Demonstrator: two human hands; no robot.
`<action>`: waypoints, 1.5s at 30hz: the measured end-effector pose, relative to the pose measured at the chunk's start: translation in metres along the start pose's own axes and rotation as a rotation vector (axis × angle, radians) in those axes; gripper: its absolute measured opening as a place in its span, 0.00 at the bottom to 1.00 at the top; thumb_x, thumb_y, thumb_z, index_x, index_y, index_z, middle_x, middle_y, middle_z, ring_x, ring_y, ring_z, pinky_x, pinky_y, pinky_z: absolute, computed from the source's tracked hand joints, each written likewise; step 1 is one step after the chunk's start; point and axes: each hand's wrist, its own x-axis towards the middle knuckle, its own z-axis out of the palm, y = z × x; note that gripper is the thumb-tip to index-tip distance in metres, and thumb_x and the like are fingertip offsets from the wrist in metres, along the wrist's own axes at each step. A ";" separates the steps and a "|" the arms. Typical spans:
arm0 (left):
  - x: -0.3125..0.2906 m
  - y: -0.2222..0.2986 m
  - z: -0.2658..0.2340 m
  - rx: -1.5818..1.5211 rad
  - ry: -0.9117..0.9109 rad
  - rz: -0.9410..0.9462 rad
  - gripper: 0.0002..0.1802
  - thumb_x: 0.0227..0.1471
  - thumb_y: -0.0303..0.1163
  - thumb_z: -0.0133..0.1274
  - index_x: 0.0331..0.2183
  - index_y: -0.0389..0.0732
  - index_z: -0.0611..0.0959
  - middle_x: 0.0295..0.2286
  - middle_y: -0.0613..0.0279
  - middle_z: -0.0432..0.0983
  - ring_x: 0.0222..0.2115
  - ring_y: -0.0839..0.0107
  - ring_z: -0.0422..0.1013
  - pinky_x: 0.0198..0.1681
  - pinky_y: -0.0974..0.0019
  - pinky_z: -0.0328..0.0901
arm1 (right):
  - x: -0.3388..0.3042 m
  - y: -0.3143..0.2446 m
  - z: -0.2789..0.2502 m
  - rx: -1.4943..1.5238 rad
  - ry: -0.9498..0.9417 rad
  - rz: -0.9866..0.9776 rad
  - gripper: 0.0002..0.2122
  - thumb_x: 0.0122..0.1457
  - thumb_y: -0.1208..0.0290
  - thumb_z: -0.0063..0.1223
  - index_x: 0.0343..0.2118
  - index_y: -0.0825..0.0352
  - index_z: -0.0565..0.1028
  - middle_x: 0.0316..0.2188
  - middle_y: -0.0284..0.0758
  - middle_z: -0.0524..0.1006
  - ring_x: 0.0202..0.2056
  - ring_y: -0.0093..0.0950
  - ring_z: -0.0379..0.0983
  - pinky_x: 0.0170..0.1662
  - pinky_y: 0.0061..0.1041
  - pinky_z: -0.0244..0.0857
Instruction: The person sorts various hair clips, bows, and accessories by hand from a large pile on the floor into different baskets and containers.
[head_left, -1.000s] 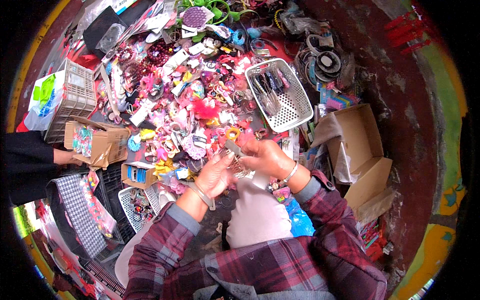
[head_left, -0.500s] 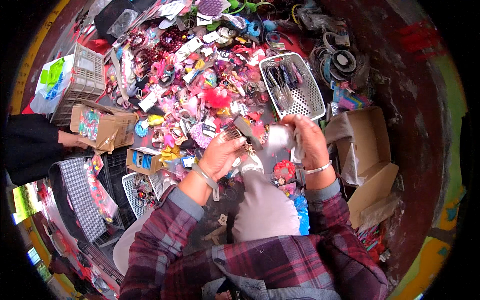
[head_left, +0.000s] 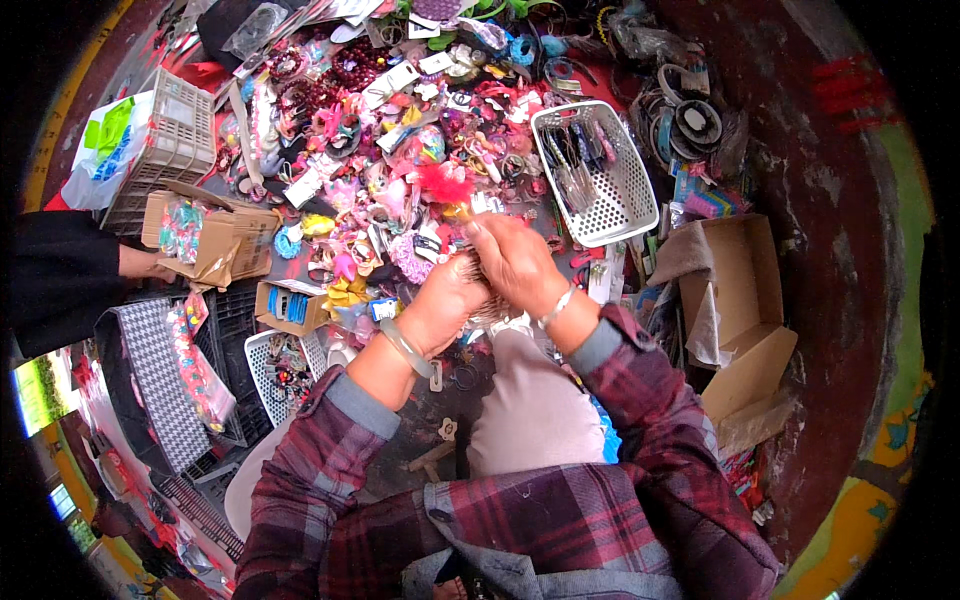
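Observation:
Both my hands meet in the middle, above my knee, at the near edge of the heap. My left hand (head_left: 448, 305) is closed round a bundle of thin-toothed brownish hair combs (head_left: 492, 308), whose teeth stick out between my hands. Over its top my right hand (head_left: 518, 265) is closed, fingers bent against the bundle and mostly covering it. Just beyond lies a heap of hair ornaments (head_left: 385, 205), pink, red and yellow, with a fluffy red piece (head_left: 443, 184) nearest my right fingers. A white perforated basket (head_left: 622, 210) to the right holds several dark, slim toothed pieces.
At right stands an open cardboard box (head_left: 738, 270). On the left are a small carton (head_left: 215, 240) of wrapped pieces, touched by another person's hand (head_left: 140, 263), a grey crate (head_left: 180, 125), a smaller carton (head_left: 300, 308) and a white basket (head_left: 260, 360).
My right hand has moved left and closed over the combs in my left hand. The blurred whitish thing it held no longer shows. The view has shifted slightly.

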 end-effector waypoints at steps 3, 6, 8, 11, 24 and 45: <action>-0.006 0.002 -0.011 0.090 -0.058 -0.046 0.14 0.46 0.20 0.46 0.39 0.35 0.73 0.35 0.63 0.71 0.36 0.75 0.69 0.41 0.70 0.64 | 0.017 0.008 -0.001 0.191 -0.258 0.372 0.15 0.57 0.62 0.42 0.28 0.72 0.73 0.18 0.38 0.73 0.22 0.32 0.70 0.28 0.29 0.63; -0.012 -0.003 -0.019 0.095 -0.076 -0.049 0.16 0.46 0.21 0.47 0.40 0.35 0.72 0.36 0.62 0.72 0.37 0.73 0.69 0.42 0.69 0.63 | 0.014 0.015 0.008 0.469 -0.263 0.663 0.19 0.57 0.58 0.43 0.21 0.71 0.73 0.17 0.33 0.72 0.19 0.23 0.66 0.24 0.26 0.61; -0.013 -0.010 -0.021 0.039 -0.056 0.006 0.16 0.46 0.21 0.47 0.41 0.34 0.71 0.37 0.61 0.72 0.38 0.73 0.69 0.43 0.68 0.63 | 0.009 0.033 0.016 0.617 -0.160 0.797 0.19 0.57 0.58 0.44 0.18 0.70 0.72 0.17 0.33 0.72 0.19 0.23 0.66 0.23 0.24 0.60; -0.021 0.002 -0.016 -0.169 -0.028 -0.034 0.19 0.46 0.21 0.46 0.44 0.33 0.69 0.40 0.58 0.70 0.41 0.67 0.68 0.46 0.64 0.63 | -0.001 0.059 0.004 0.748 0.171 0.988 0.19 0.57 0.54 0.41 0.19 0.65 0.71 0.15 0.33 0.71 0.17 0.24 0.67 0.21 0.24 0.60; -0.018 0.007 -0.015 -0.242 -0.013 -0.094 0.16 0.48 0.23 0.46 0.43 0.35 0.69 0.36 0.60 0.71 0.36 0.69 0.70 0.40 0.64 0.67 | -0.014 -0.004 0.018 0.584 0.097 0.395 0.15 0.59 0.64 0.39 0.34 0.71 0.75 0.27 0.34 0.74 0.29 0.21 0.69 0.35 0.22 0.63; -0.021 0.019 -0.028 -0.543 0.185 0.066 0.12 0.52 0.25 0.41 0.41 0.37 0.70 0.34 0.59 0.72 0.35 0.66 0.70 0.38 0.63 0.67 | -0.025 -0.015 0.000 0.165 -0.052 -0.114 0.14 0.54 0.79 0.41 0.46 0.70 0.68 0.46 0.46 0.67 0.49 0.39 0.64 0.51 0.28 0.57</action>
